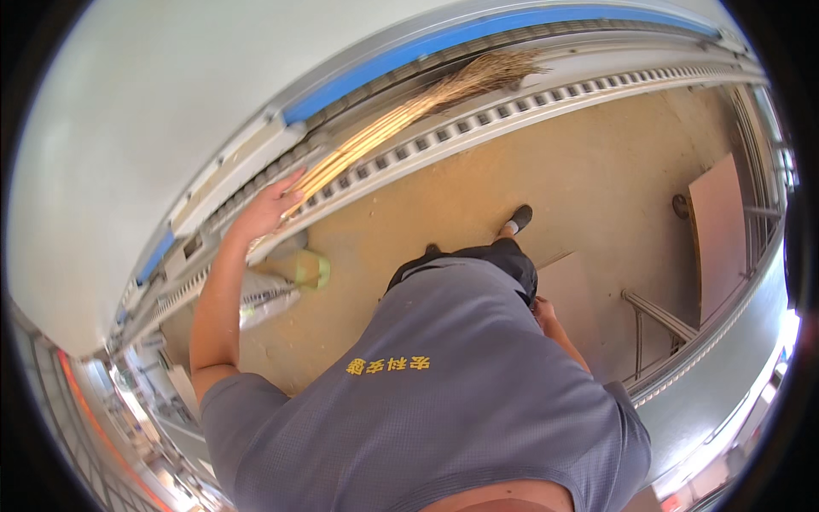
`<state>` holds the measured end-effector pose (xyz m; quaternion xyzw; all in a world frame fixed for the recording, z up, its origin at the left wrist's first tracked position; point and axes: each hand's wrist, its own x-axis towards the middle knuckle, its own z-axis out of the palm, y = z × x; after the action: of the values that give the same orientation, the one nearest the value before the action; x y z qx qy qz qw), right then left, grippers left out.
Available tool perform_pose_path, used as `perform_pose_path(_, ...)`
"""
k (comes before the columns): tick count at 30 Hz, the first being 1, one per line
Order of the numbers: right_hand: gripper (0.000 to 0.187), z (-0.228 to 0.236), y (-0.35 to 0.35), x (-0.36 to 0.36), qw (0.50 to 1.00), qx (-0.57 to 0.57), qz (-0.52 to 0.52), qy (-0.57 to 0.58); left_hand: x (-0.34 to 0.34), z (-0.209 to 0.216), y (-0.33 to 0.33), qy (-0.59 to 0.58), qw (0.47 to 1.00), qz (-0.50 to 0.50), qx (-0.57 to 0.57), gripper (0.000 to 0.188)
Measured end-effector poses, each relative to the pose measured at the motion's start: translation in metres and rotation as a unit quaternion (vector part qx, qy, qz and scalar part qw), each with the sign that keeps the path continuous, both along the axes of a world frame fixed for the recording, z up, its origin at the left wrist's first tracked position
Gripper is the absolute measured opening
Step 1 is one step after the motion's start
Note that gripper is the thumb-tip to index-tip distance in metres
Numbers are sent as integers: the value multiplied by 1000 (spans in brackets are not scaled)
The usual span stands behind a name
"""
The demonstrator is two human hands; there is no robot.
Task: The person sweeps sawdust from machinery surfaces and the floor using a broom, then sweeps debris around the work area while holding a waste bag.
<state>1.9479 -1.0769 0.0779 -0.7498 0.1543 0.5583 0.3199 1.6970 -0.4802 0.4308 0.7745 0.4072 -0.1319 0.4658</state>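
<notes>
A straw broom (401,119) lies slanted along the machine's roller track, its dark bristles at the far end and its pale yellow stalks toward me. At the near end of the stalks is my left hand (270,206), with fingers stretched out and spread. The fingers reach beside and over the stalks; whether they press on them I cannot make out. Close to my right hip hangs my right hand (541,309), partly hidden by my grey shirt and dark trousers, so its fingers barely show.
A long machine with a blue rail (495,32) and a roller track (478,119) curves across the far side. Below it sit a pale green container (314,270) and a plastic bag (269,307). At right, a brown board (718,230) leans near a metal frame (659,316).
</notes>
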Motion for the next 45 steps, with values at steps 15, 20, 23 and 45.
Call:
perform_pose_path(15, 27, 17, 130, 14, 956, 36, 252, -144, -254, 121, -11, 103, 985, 138, 9, 47)
perform_pose_path(20, 25, -28, 67, 13, 970, 123, 133, -160, -191, 143, -7, 136, 987, 87, 16, 49)
perform_pose_path(23, 24, -14, 39, 6, 930, 67, 331, -145, -197, 132, -16, -4, 983, 30, 181, 46)
perform_pose_path(45, 29, -26, 154, 21, 866, 53, 473, -149, -570, 145, -276, 522, 602, 495, 346, 59)
